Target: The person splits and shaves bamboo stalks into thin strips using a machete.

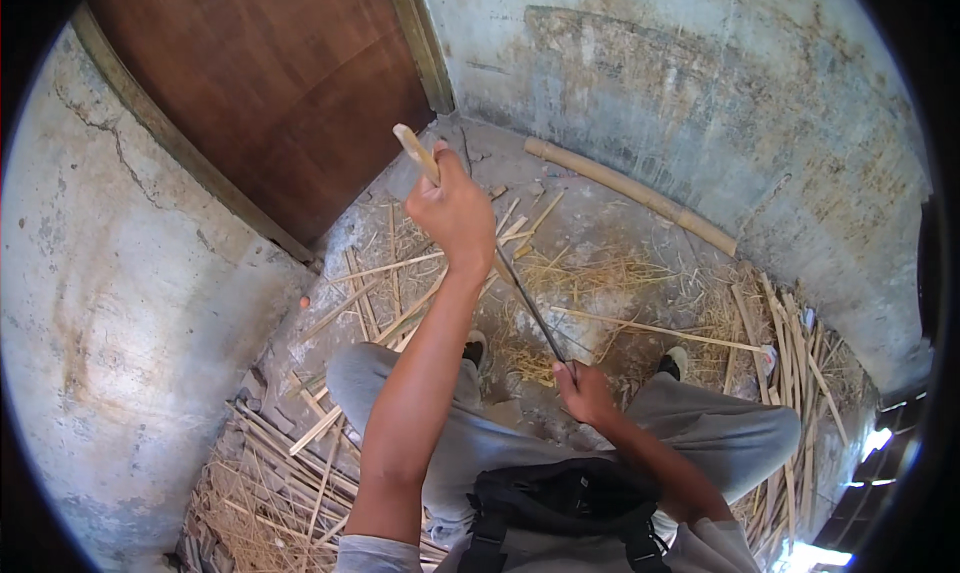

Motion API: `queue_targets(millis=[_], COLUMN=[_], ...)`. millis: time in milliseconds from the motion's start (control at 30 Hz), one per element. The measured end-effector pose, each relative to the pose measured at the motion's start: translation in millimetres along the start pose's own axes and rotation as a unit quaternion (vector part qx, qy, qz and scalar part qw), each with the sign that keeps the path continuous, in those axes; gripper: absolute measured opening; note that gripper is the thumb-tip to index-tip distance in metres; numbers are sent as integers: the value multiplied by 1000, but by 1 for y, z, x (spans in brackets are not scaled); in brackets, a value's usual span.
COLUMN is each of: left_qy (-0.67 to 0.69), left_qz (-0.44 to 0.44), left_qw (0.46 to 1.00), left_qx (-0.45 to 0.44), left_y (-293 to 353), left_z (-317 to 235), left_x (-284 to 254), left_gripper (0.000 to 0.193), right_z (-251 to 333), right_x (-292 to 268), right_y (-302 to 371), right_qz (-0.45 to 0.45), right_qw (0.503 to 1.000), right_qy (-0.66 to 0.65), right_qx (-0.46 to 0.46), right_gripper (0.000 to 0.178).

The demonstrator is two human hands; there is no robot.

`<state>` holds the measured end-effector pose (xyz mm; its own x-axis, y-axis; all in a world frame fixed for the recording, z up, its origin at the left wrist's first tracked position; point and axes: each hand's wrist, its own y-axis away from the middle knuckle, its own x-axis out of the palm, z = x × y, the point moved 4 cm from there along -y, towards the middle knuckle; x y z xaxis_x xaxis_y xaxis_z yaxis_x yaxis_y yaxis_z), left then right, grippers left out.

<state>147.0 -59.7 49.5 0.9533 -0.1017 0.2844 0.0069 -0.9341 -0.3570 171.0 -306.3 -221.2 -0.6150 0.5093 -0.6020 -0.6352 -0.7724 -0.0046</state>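
Observation:
My left hand [455,213] is raised in front of me, fingers wrapped round a pale bamboo strip [414,153] whose blunt end sticks out above the thumb. Lower and to the right, my right hand [585,393] is closed round the near end of a long, thin, dark knife-like tool [535,313]. It slants up and away toward my left wrist. Where its far end meets the strip is partly hidden by my left hand and arm, so I cannot tell if they touch.
Split bamboo strips [275,453] lie heaped at left, with another pile [790,363] at right. Yellow shavings [600,273] litter the floor between my feet and the wall. A bamboo pole [630,195] lies along the stained wall [690,103]. A brown door [270,83] stands far left.

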Motion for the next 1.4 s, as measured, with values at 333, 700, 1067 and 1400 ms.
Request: queue_targets(millis=[333, 700, 1067, 1400], left_qy=[13, -17, 29, 32], left_qz=[39, 28, 37, 62], left_qw=[999, 998, 998, 998], left_qx=[5, 46, 31, 5], left_y=[18, 7, 8, 17], left_z=[-7, 0, -6, 1], left_x=[13, 16, 14, 19], left_gripper=[43, 43, 43, 39], right_z=[-59, -134, -40, -27], right_x=[5, 31, 14, 4], right_y=[26, 37, 27, 19], right_qz=[113, 115, 66, 81], right_qw=[965, 956, 992, 980], right_qy=[26, 39, -37, 28], right_qx=[236, 267, 102, 180], right_gripper=[62, 57, 58, 50])
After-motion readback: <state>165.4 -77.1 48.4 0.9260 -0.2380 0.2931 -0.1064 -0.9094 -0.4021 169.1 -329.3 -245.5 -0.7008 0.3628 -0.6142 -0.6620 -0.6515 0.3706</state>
